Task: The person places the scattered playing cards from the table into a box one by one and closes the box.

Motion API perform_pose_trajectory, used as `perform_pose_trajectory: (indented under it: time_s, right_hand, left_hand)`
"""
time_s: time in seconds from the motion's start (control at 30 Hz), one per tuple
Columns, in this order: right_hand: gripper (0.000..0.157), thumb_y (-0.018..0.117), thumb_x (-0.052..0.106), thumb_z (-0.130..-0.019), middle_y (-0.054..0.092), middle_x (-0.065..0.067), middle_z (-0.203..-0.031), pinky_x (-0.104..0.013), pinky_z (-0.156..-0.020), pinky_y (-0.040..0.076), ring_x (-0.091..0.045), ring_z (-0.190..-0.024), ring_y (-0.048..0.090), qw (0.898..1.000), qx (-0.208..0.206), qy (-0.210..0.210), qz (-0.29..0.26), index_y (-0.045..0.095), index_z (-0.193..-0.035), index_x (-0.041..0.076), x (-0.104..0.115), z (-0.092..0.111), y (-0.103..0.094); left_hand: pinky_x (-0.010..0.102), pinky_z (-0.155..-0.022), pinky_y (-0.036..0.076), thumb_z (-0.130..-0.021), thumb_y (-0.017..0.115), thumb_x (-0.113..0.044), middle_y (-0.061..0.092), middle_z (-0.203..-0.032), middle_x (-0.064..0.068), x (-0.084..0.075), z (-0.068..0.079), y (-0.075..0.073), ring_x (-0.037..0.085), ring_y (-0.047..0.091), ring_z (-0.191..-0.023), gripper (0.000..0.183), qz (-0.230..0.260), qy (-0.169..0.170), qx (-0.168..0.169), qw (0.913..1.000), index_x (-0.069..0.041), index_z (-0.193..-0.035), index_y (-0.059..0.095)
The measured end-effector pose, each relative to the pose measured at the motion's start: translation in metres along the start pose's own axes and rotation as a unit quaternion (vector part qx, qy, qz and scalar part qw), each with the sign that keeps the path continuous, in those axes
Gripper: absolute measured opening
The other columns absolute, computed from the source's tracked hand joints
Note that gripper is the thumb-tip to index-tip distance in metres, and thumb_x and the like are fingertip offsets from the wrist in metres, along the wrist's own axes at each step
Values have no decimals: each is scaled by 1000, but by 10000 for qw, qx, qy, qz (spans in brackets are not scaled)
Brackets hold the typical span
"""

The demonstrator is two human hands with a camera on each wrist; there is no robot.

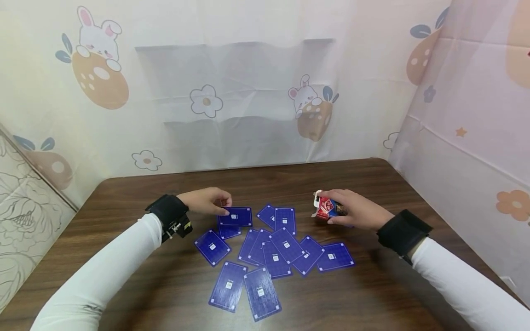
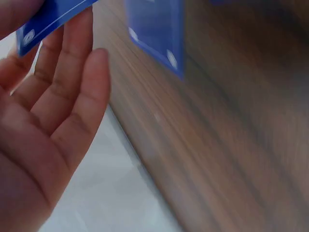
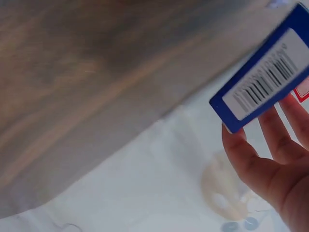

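My left hand [image 1: 205,201] pinches a blue-backed playing card [image 1: 241,217] by its left end, thumb on top. In the left wrist view the same card [image 2: 60,13] lies between thumb and fingers. Another card [image 1: 229,232] is partly covered beneath it. My right hand [image 1: 359,209] grips a red and blue card box [image 1: 325,207] from its right side. The box's white flap stands open on the left. A barcode label [image 3: 263,75] shows on the box's blue end in the right wrist view. What the box holds cannot be seen.
Several blue-backed cards [image 1: 286,244] lie face down and partly overlapping on the brown wooden table [image 1: 165,294]. Two cards are closest to the front, one being this card [image 1: 262,294]. A printed curtain [image 1: 252,92] hangs behind the table's back edge.
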State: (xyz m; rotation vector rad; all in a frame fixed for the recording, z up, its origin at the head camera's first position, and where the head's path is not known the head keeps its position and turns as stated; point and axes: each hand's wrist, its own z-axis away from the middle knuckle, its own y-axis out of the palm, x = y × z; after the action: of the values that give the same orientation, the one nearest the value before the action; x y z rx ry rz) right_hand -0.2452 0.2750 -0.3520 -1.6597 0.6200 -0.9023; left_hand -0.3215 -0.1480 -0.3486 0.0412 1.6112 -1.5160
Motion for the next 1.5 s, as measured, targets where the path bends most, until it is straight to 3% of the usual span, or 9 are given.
perform_pose_trajectory:
  time_s: [0.13, 0.23, 0.33, 0.53, 0.67, 0.9, 1.13, 1.33, 1.5]
  right_hand:
    - [68, 72, 38, -81, 59, -9, -119, -39, -81, 51, -20, -97, 53, 9998, -156, -87, -117, 45, -138, 14, 14, 2, -11]
    - [67, 72, 38, -80, 60, -7, -115, -35, -77, 51, -17, -94, 52, 9985, -348, -342, -234, 46, -137, 15, 23, 3, -17]
    - [67, 75, 34, -78, 60, -5, -114, -31, -75, 51, -13, -92, 52, 9955, -575, -676, -332, 48, -136, 14, 32, 5, -22]
    - [69, 81, 19, -73, 60, -8, -119, -25, -70, 50, -10, -90, 51, 9855, -850, -1344, -596, 50, -133, 11, 48, 7, -36]
    - [66, 81, 14, -72, 59, -9, -120, -25, -70, 52, -9, -90, 52, 9813, -759, -1587, -778, 52, -131, 10, 55, 5, -45]
    - [62, 79, 17, -76, 57, -10, -126, -25, -74, 53, -13, -96, 52, 9766, -451, -1800, -1089, 52, -131, 12, 64, 7, -49]
    - [64, 79, 16, -75, 56, -12, -129, -26, -73, 54, -15, -99, 54, 9709, -465, -2050, -1147, 51, -132, 10, 69, 6, -52]
    - [61, 77, 19, -78, 57, -11, -128, -25, -73, 54, -13, -98, 54, 9702, -357, -2021, -1287, 52, -132, 11, 73, 5, -51]
    - [61, 77, 19, -78, 57, -10, -126, -26, -73, 54, -14, -99, 53, 9695, -310, -2024, -1348, 51, -133, 10, 75, 4, -52]
  left_hand:
    - [34, -67, 50, -92, 61, -17, 58, -79, -2, -17, 4, 6, 19, 55, -72, 9, 825, 53, -424, 9957, -9, -91, 57]
    - [36, -60, 51, -93, 60, -17, 63, -77, 0, -32, 4, 11, 19, 56, -63, 12, 1598, -125, -720, 9844, -5, -95, 58]
    - [31, -53, 51, -93, 59, -17, 66, -73, 2, -45, 2, 17, 14, 56, -54, 16, 2367, -303, -990, 9660, -1, -98, 57]
    - [21, -48, 46, -94, 56, -16, 66, -71, 4, -77, 3, 25, 8, 56, -48, 17, 3815, -476, -1204, 9153, 0, -100, 56]
    - [20, -48, 45, -94, 55, -14, 66, -74, 4, -94, 1, 28, 7, 54, -48, 13, 4209, -350, -1259, 8976, -2, -98, 58]
    - [18, -46, 44, -94, 55, -12, 62, -68, 1, -112, -4, 37, 6, 53, -46, 10, 4402, -262, -1029, 8916, -3, -93, 57]
    - [18, -48, 44, -95, 55, -15, 64, -73, 3, -117, -10, 37, 7, 52, -47, 13, 4275, -353, -932, 8985, -2, -96, 57]
    - [18, -47, 43, -95, 54, -13, 64, -72, 3, -118, -11, 36, 7, 51, -46, 11, 4344, -516, -913, 8946, -2, -96, 58]
    - [19, -48, 45, -95, 55, -12, 65, -75, 4, -120, -14, 35, 7, 52, -47, 12, 4263, -518, -860, 8990, -1, -98, 58]
